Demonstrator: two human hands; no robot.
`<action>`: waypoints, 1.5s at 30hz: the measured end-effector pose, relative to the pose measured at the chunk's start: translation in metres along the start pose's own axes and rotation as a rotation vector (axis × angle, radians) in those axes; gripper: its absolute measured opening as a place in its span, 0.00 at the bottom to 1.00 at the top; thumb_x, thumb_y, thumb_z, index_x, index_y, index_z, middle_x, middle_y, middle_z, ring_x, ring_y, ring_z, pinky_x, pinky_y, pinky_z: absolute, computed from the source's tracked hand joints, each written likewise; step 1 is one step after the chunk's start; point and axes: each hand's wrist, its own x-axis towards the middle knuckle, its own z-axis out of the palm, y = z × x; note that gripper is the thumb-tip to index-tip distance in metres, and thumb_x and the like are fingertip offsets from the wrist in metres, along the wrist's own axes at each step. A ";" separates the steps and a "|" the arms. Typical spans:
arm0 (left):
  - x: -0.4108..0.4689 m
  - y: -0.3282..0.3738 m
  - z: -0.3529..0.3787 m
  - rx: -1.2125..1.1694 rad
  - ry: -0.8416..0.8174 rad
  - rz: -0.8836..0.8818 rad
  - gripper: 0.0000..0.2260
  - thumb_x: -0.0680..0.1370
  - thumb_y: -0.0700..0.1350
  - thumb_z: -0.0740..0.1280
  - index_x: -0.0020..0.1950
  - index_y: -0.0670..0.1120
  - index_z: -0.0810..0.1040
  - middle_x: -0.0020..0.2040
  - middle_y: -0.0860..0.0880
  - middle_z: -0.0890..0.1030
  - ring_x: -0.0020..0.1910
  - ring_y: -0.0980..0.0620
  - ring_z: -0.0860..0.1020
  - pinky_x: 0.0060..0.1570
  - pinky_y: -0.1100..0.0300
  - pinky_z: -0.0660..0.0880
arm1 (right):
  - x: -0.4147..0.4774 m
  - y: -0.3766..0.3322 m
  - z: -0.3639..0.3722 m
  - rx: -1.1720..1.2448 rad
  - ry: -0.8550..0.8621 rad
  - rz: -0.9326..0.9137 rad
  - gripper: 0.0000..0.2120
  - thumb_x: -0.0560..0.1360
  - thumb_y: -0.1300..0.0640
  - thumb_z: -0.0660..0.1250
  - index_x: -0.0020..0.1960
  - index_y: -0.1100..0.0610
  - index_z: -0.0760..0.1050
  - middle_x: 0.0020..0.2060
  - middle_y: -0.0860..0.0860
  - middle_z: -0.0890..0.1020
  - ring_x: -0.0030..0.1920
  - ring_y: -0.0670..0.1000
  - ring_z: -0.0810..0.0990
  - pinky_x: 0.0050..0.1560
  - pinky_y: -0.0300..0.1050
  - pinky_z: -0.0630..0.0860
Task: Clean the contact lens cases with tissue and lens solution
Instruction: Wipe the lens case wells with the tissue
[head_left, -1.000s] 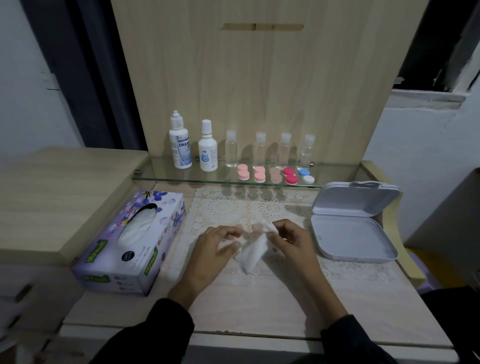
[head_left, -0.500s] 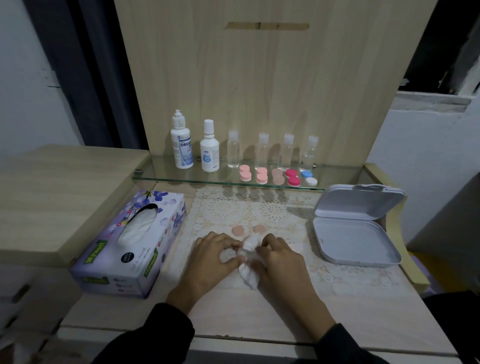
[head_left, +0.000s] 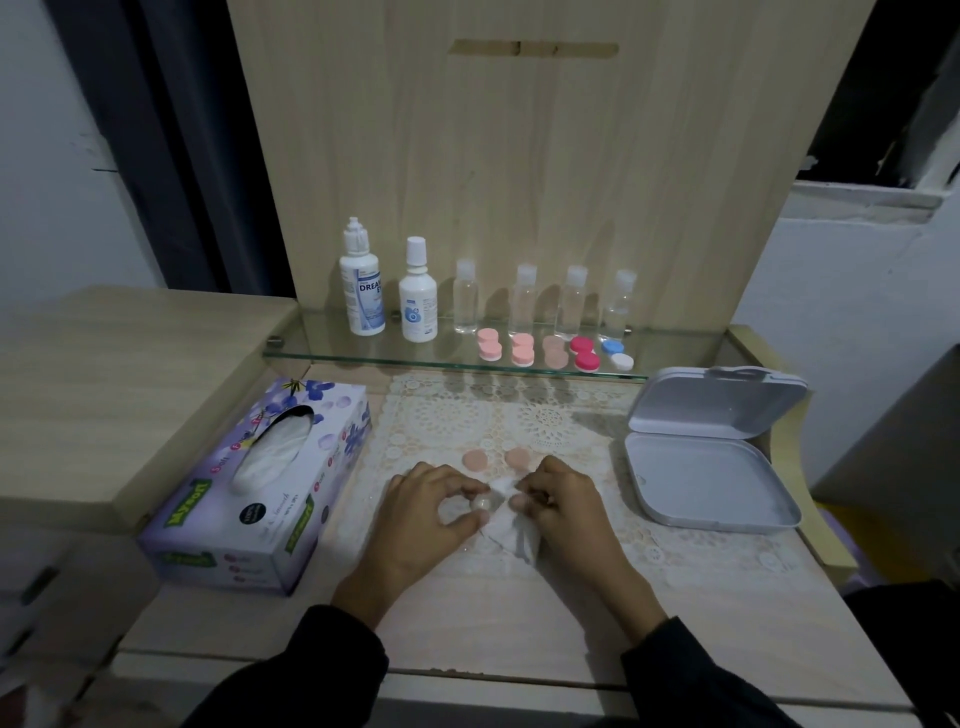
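Observation:
My left hand (head_left: 426, 514) pinches a small clear lens case body (head_left: 482, 503) between thumb and forefinger over the lace mat. My right hand (head_left: 566, 506) grips a crumpled white tissue (head_left: 506, 530) and presses it against that case. Two peach caps (head_left: 475, 460) (head_left: 517, 458) lie on the mat just beyond my fingers. Several more lens cases in pink, peach, red and blue-white (head_left: 555, 353) sit along the glass shelf. Two white lens solution bottles (head_left: 362, 291) (head_left: 417, 299) stand at the shelf's left.
A purple tissue box (head_left: 260, 488) lies left of my hands. An open grey hinged case (head_left: 706, 467) sits to the right. Several small clear bottles (head_left: 545, 304) stand on the glass shelf (head_left: 322, 356) against the wooden back panel.
My hands have come down from a raised spot to the mat and closed together. The tissue, hanging loose a second ago, is bunched against the case. The two peach caps have come into view.

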 end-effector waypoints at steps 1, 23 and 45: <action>0.000 0.000 0.000 -0.005 0.002 0.002 0.18 0.66 0.63 0.61 0.49 0.58 0.81 0.47 0.62 0.80 0.51 0.57 0.74 0.52 0.57 0.67 | 0.001 -0.001 -0.004 0.063 -0.004 0.043 0.04 0.70 0.65 0.69 0.38 0.58 0.78 0.34 0.45 0.73 0.36 0.46 0.73 0.37 0.42 0.67; -0.004 0.001 0.002 0.119 0.033 0.116 0.16 0.71 0.61 0.60 0.53 0.57 0.80 0.49 0.62 0.80 0.51 0.59 0.73 0.48 0.60 0.64 | 0.005 -0.020 -0.001 -0.341 -0.061 -0.057 0.04 0.69 0.63 0.68 0.41 0.61 0.81 0.40 0.47 0.69 0.45 0.51 0.73 0.32 0.36 0.59; 0.012 0.024 -0.002 -0.908 -0.144 -0.361 0.12 0.74 0.50 0.63 0.37 0.43 0.77 0.29 0.51 0.75 0.29 0.57 0.68 0.32 0.67 0.64 | -0.012 -0.023 0.011 0.088 0.471 -0.076 0.07 0.69 0.67 0.69 0.39 0.56 0.77 0.39 0.45 0.76 0.38 0.41 0.75 0.36 0.37 0.70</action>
